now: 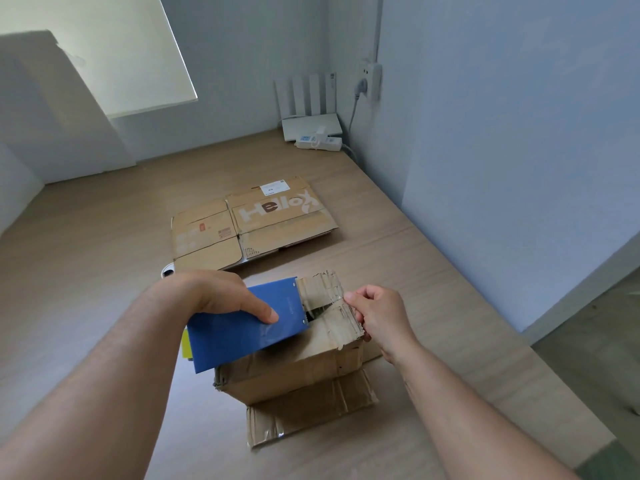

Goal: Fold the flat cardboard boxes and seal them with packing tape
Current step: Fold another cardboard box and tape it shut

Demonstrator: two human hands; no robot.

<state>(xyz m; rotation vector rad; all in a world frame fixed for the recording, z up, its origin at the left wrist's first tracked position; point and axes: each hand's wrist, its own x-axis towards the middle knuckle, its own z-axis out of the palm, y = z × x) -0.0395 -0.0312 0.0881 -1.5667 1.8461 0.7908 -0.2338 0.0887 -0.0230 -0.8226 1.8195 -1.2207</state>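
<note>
A small, worn cardboard box (298, 375) stands upright on the wooden floor in front of me, its top flaps nearly closed with a dark gap between them. My left hand (221, 294) grips a blue tape dispenser (242, 327) held over the left part of the box top. My right hand (375, 315) pinches the clear tape end at the far right flap (341, 318). Flat folded cardboard boxes (252, 223), one printed "Hello", lie on the floor beyond.
A white router (310, 112) and a power strip (320, 143) sit in the far corner by the right wall. A small white object (168, 271) peeks out beside the flat boxes. A loose bottom flap (308, 414) sticks out toward me.
</note>
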